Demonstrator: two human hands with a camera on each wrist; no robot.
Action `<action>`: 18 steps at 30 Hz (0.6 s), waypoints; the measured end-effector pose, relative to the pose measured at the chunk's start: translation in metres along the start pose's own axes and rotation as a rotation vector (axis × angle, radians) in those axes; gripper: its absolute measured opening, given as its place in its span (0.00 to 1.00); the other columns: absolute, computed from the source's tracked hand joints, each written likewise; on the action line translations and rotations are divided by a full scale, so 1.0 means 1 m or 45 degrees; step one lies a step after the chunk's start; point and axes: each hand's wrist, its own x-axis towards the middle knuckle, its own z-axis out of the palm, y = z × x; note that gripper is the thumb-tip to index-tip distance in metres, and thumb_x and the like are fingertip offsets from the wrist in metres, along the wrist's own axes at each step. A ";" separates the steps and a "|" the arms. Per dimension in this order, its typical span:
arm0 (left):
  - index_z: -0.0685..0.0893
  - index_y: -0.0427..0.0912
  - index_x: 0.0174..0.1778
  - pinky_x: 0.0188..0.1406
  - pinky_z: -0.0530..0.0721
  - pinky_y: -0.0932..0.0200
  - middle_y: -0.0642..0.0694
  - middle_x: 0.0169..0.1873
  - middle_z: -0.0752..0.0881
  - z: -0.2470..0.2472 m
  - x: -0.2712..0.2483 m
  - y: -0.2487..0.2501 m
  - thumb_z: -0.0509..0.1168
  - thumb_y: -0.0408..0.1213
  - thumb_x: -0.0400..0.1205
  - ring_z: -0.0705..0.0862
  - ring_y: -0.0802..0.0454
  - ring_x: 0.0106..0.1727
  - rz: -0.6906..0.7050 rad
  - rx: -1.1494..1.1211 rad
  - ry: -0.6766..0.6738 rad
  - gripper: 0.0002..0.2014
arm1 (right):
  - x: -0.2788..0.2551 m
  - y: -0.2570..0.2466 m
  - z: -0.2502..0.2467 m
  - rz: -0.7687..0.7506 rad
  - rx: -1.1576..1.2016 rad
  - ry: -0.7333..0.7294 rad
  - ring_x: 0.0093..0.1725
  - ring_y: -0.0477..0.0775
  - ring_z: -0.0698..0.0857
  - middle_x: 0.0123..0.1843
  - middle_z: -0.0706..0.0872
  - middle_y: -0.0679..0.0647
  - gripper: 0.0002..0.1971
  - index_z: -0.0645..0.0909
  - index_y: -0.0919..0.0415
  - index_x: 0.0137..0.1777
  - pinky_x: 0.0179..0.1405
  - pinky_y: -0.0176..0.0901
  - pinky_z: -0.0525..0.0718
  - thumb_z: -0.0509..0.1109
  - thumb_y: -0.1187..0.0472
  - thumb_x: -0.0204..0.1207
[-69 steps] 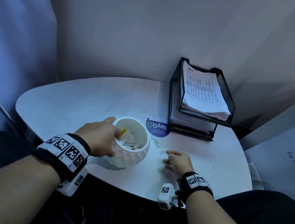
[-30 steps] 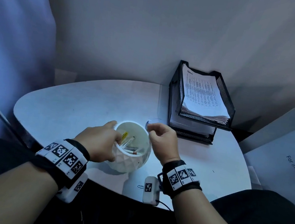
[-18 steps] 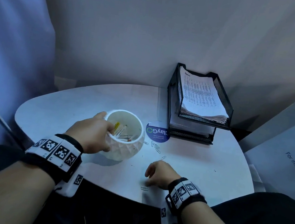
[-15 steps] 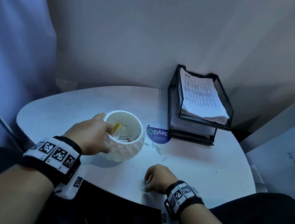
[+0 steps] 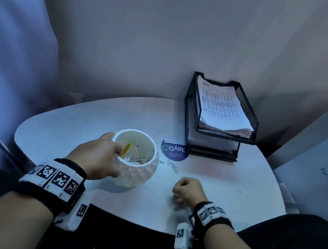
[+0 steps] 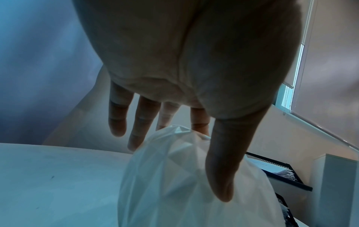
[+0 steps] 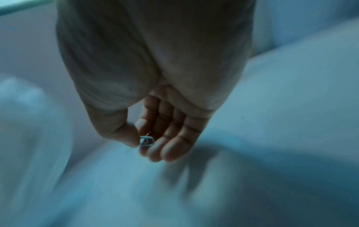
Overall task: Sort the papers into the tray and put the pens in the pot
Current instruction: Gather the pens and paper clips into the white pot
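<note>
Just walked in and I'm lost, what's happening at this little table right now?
A person is tidying a small white table. The left hand grips the rim of the white pot, which holds pens. The right hand pinches a paper clip above the table; more clips lie loose. Papers already sit in the black tray.

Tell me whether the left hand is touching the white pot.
Touching. In the left wrist view the left hand has its thumb pressed flat on the white pot, with no gap. The head view shows fingers over its rim.
</note>
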 end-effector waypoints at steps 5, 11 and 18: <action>0.85 0.59 0.52 0.40 0.77 0.57 0.59 0.62 0.70 0.002 0.003 0.002 0.81 0.54 0.68 0.84 0.50 0.52 0.009 0.029 -0.012 0.19 | 0.016 -0.003 -0.017 0.125 0.650 0.195 0.25 0.55 0.76 0.31 0.77 0.60 0.12 0.82 0.68 0.51 0.21 0.40 0.78 0.59 0.79 0.80; 0.85 0.59 0.53 0.45 0.81 0.56 0.59 0.65 0.70 0.004 0.005 0.005 0.81 0.53 0.68 0.84 0.49 0.54 0.017 0.028 -0.027 0.19 | 0.033 0.005 -0.014 0.079 0.061 0.411 0.34 0.57 0.83 0.35 0.85 0.51 0.01 0.85 0.54 0.41 0.37 0.41 0.80 0.74 0.60 0.73; 0.85 0.59 0.52 0.41 0.79 0.55 0.60 0.62 0.70 0.006 0.010 0.007 0.82 0.54 0.67 0.85 0.50 0.52 0.024 0.024 -0.029 0.19 | 0.038 0.012 -0.009 -0.035 -0.295 0.383 0.48 0.54 0.84 0.44 0.86 0.50 0.07 0.90 0.55 0.51 0.48 0.36 0.75 0.79 0.59 0.74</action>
